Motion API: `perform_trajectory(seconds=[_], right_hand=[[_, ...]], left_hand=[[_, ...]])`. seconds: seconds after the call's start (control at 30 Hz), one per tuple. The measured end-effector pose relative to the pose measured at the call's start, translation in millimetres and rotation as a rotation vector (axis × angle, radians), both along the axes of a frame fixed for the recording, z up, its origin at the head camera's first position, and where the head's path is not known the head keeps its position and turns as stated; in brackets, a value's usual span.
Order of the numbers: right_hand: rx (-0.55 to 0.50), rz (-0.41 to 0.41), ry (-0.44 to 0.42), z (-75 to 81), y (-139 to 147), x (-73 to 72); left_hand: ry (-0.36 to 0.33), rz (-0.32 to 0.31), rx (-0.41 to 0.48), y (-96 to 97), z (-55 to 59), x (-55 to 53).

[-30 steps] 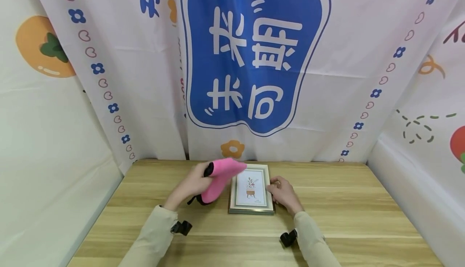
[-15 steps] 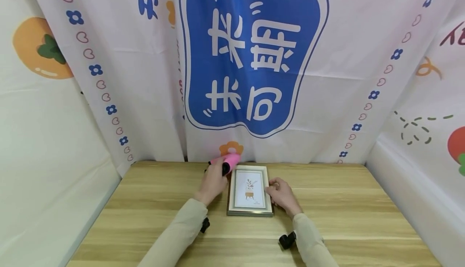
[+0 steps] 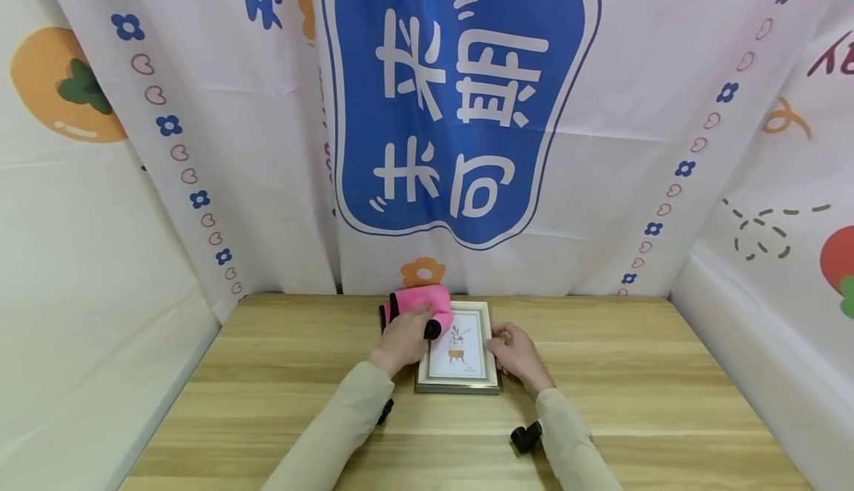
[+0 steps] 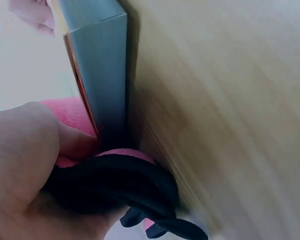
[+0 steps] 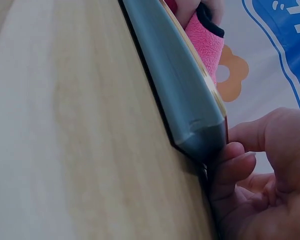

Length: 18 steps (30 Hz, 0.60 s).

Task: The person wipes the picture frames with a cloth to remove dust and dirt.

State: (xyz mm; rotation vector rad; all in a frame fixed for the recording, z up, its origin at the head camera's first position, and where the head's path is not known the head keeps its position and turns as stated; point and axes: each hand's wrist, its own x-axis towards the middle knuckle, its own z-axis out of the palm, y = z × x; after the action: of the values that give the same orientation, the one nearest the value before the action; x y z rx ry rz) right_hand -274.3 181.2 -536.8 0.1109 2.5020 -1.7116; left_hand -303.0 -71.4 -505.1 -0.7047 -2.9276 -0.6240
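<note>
A picture frame (image 3: pixel 462 361) with a pale gold and grey-green border lies flat on the wooden table; its print shows a plant in an orange pot on legs. My left hand (image 3: pixel 402 341) grips a pink cloth (image 3: pixel 422 297) with black trim at the frame's upper left corner. In the left wrist view, the cloth's bunched black edge (image 4: pixel 115 182) sits in that hand, beside the frame's thick side (image 4: pixel 102 70). My right hand (image 3: pixel 522 361) pinches the frame's right edge, thumb on top. The right wrist view has those fingers (image 5: pixel 235 165) at the frame's corner.
The wooden table (image 3: pixel 634 402) extends to both sides of the frame. A white printed curtain (image 3: pixel 634 202) hangs along its back edge, close behind the cloth. White sheets (image 3: pixel 100 291) stand at left and right.
My left hand has carried the cloth from left of the frame to its far left corner, then slightly right and nearer, onto the frame. My right hand stays at the right edge.
</note>
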Motion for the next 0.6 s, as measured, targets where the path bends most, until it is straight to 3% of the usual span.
perform_trajectory(seconds=[0.37, 0.6], right_hand=[[-0.028, 0.005, 0.002, 0.7, 0.3, -1.3], [-0.031, -0.005, -0.003, -0.8, 1.0, -2.7]], left_hand=[[-0.07, 0.052, 0.05, 2.6, -0.4, 4.0], [-0.031, 0.065, 0.023, 3.7, 2.1, 3.5]])
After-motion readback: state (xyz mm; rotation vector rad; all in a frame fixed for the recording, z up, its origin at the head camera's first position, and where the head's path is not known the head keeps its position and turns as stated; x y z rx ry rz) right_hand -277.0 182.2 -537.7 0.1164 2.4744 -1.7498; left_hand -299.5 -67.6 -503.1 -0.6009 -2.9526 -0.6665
